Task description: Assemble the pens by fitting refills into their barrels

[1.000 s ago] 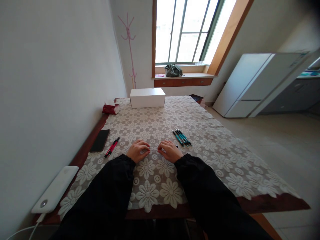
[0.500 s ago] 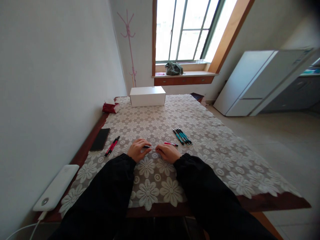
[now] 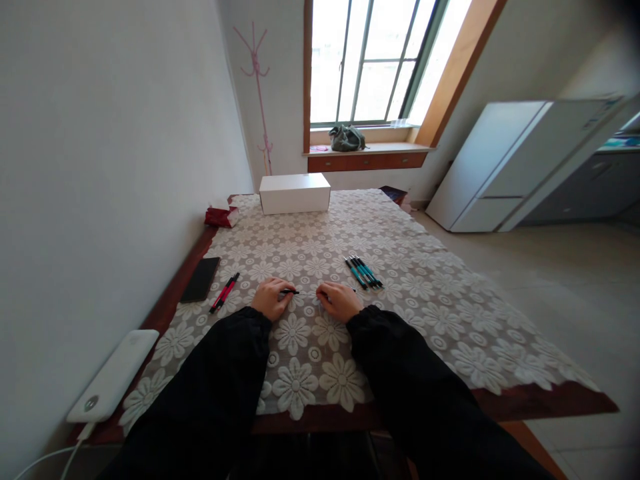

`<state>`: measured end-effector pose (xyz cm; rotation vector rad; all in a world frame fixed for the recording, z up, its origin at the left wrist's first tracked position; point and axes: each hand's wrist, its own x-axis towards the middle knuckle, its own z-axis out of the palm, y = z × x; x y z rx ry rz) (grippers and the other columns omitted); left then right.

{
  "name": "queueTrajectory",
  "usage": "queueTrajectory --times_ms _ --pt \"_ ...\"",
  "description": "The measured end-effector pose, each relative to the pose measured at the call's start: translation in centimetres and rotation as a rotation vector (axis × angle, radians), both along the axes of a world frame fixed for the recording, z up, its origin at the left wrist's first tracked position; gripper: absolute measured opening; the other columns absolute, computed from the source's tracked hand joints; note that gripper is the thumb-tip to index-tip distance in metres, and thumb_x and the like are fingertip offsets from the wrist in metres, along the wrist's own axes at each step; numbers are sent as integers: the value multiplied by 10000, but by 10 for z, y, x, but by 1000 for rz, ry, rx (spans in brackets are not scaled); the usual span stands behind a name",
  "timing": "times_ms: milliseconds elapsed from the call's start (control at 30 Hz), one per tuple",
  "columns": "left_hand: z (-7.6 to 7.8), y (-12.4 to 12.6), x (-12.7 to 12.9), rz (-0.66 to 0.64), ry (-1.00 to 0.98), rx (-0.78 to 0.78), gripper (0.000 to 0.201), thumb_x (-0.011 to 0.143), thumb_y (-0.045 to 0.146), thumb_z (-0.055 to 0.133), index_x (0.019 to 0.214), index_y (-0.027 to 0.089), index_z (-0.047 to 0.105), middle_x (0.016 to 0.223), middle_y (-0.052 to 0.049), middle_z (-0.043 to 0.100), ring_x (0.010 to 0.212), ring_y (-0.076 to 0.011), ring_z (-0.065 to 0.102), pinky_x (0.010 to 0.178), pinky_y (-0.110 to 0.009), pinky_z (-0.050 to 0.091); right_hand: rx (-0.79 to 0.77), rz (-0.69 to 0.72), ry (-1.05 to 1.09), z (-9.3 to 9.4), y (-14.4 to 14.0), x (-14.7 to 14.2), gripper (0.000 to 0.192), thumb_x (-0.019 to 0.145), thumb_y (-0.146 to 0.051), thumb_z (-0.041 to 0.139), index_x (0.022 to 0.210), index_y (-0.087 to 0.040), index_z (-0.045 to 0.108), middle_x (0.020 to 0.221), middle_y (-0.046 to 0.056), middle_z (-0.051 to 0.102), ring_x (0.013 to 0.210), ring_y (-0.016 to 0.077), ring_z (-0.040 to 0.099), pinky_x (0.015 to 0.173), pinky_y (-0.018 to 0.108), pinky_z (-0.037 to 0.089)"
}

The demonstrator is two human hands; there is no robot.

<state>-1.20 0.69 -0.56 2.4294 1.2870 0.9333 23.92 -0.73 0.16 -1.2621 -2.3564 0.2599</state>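
Note:
My left hand and my right hand rest on the lace tablecloth, a short gap between them. The left fingers pinch a small black pen piece that points right. A thin rod runs from it toward my right hand, which is closed around a pen body; only the pen's dark end shows past the knuckles. Two red pens lie left of my left hand. A bunch of teal pens lies to the upper right of my right hand.
A black phone lies near the table's left edge, a white power bank with a cable nearer me. A white box and a red tissue pack sit at the far end. A white fridge stands right.
The red pen body seen beyond my right hand half a second ago is now mostly hidden under it. My hands have drawn slightly apart, and the black piece shows at my left fingertips.

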Motion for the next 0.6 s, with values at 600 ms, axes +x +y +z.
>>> queueTrajectory --times_ms 600 --pt "3 -2 2 -70 0 4 146 864 215 661 968 251 757 967 -33 751 945 -211 653 917 -379 512 -13 49 36 -2 1 0 123 968 -185 537 943 -205 655 933 38 678 883 165 620 789 258 425"
